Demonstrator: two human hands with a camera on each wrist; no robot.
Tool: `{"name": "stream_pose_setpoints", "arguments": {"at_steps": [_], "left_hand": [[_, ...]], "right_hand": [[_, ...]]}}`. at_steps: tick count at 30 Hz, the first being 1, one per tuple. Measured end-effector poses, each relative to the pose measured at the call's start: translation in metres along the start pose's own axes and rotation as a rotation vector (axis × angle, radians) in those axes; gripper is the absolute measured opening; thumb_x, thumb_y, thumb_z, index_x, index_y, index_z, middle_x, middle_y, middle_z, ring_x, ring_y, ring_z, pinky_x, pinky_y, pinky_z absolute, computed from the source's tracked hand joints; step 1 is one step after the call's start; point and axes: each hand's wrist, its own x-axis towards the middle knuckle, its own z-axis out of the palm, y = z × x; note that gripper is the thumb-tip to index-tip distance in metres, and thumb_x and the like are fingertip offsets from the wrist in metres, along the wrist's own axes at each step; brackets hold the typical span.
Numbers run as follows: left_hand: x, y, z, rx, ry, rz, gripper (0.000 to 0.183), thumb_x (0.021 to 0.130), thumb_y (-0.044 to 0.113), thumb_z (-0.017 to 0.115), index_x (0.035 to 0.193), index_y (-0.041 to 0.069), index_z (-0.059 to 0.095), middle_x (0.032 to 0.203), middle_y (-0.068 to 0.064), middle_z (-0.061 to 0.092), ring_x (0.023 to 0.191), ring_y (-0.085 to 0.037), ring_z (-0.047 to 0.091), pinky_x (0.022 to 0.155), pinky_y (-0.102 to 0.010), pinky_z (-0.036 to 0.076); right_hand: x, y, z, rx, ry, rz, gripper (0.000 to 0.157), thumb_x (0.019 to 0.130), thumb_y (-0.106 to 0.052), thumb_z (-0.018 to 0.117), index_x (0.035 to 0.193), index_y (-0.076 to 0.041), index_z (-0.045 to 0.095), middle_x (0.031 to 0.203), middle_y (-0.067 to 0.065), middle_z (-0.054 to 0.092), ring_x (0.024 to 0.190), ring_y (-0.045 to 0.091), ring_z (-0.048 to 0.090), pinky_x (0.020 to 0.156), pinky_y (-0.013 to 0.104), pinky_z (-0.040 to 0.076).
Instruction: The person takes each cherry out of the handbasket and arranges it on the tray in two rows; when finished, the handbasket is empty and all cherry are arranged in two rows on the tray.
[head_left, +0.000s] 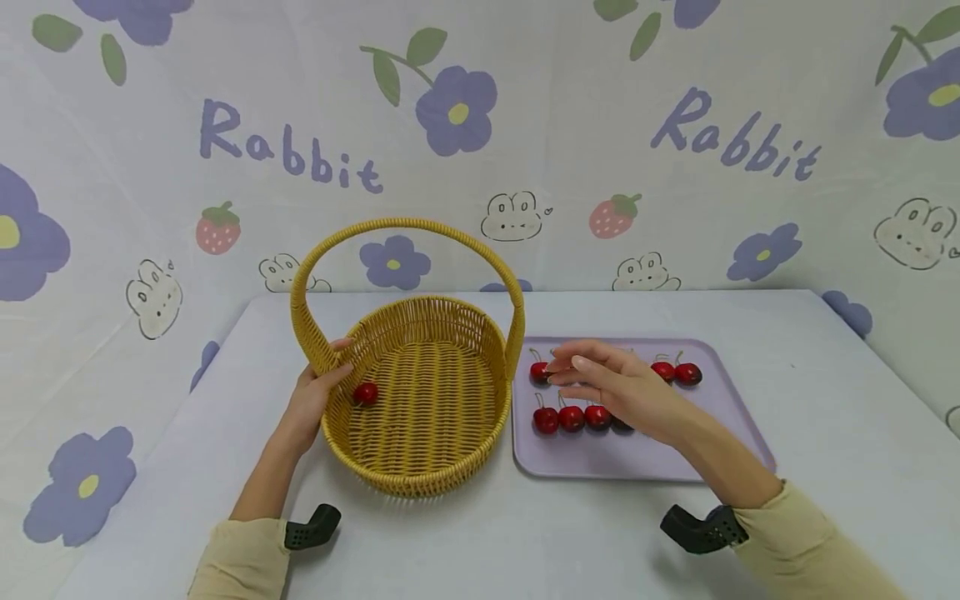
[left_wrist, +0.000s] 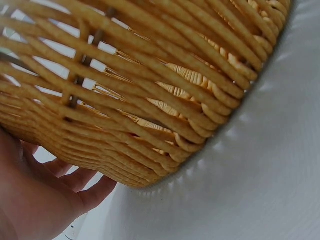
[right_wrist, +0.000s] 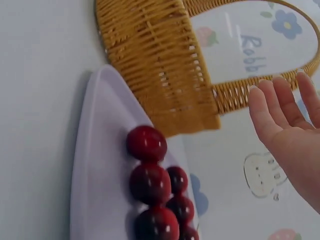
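Observation:
A yellow woven basket (head_left: 420, 475) with a tall arched handle stands on the table, and one red cherry (head_left: 365, 393) lies inside it at the left. My left hand (head_left: 309, 400) grips the basket's left side where the handle meets the rim. In the left wrist view, fingers (left_wrist: 97, 192) of that hand lie against the outer weave. Over the lilac tray (head_left: 637, 467) hovers my right hand (head_left: 626, 387), its fingers extended and nothing held. Dark red cherries with stems stand on the tray in two rows, including a front-row cherry (head_left: 546, 420); the hand hides part of both rows.
The tray stands close beside the basket's right side. A white cloth covers the table (head_left: 480, 542), and a patterned curtain (head_left: 570, 108) hangs behind it. Black wrist mounts (head_left: 701, 529) protrude from both sleeves.

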Motion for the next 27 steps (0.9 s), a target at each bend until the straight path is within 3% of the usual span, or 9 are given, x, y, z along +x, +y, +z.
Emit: {"name": "stream_pose_setpoints", "arguments": {"at_steps": [7, 12, 19, 27], "left_hand": [[-0.001, 0.001, 0.0, -0.006, 0.001, -0.005, 0.046, 0.101, 0.012, 0.042, 0.146, 0.007, 0.032, 0.144, -0.018, 0.033, 0.128, -0.03, 0.034, 0.106, -0.044, 0.022], [-0.001, 0.001, 0.0, -0.011, 0.006, -0.009, 0.046, 0.102, 0.013, 0.042, 0.146, 0.007, 0.033, 0.145, -0.017, 0.033, 0.128, -0.029, 0.033, 0.106, -0.043, 0.02], [-0.001, 0.003, -0.001, -0.017, 0.005, -0.019, 0.046, 0.102, 0.015, 0.041, 0.147, 0.008, 0.031, 0.146, -0.017, 0.031, 0.13, -0.03, 0.032, 0.108, -0.044, 0.019], [-0.001, 0.003, 0.0, -0.008, 0.004, -0.012, 0.046, 0.102, 0.014, 0.042, 0.146, 0.008, 0.032, 0.145, -0.017, 0.033, 0.129, -0.031, 0.033, 0.107, -0.045, 0.02]], "right_hand": [[0.023, -0.005, 0.029, 0.033, -0.046, -0.005, 0.039, 0.101, -0.018, 0.048, 0.13, 0.008, 0.043, 0.125, 0.019, 0.049, 0.116, 0.026, 0.051, 0.095, 0.037, 0.043], [0.038, -0.008, 0.047, -0.004, -0.086, 0.0, 0.038, 0.101, -0.019, 0.048, 0.13, 0.006, 0.046, 0.127, 0.021, 0.049, 0.119, 0.03, 0.049, 0.098, 0.041, 0.04], [0.06, -0.012, 0.068, -0.105, -0.067, 0.098, 0.036, 0.1, -0.021, 0.052, 0.13, -0.001, 0.05, 0.13, 0.019, 0.049, 0.121, 0.031, 0.048, 0.099, 0.041, 0.04], [0.088, -0.017, 0.085, -0.1, -0.052, 0.171, 0.033, 0.101, -0.021, 0.05, 0.129, -0.003, 0.051, 0.127, 0.013, 0.054, 0.118, 0.028, 0.051, 0.098, 0.041, 0.041]]}}
